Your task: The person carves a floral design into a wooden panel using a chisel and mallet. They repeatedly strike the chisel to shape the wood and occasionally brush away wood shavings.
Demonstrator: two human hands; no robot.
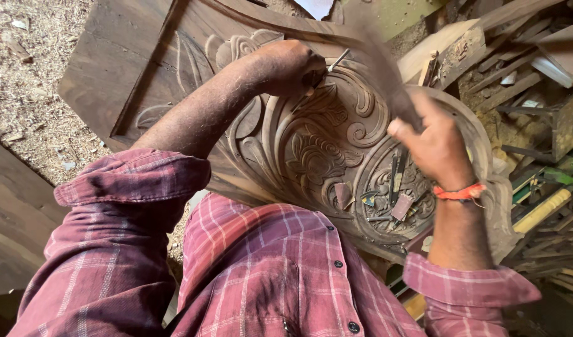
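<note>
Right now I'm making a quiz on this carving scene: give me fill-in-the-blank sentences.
1. The left hand holds a metal ____ against the carved wooden panel.
2. The right hand grips a blurred wooden ____.
3. The band on the right wrist is ____.
4. Spare tools lie on the panel's ____ medallion.

Missing: chisel; mallet; orange; round

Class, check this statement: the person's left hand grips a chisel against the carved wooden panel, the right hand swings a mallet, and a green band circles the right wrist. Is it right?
Not quite. The head view shows the band on the right wrist is orange-red, not green. The rest stands: left hand holds a chisel to the carved wooden panel; right hand swings a blurred mallet.
</note>
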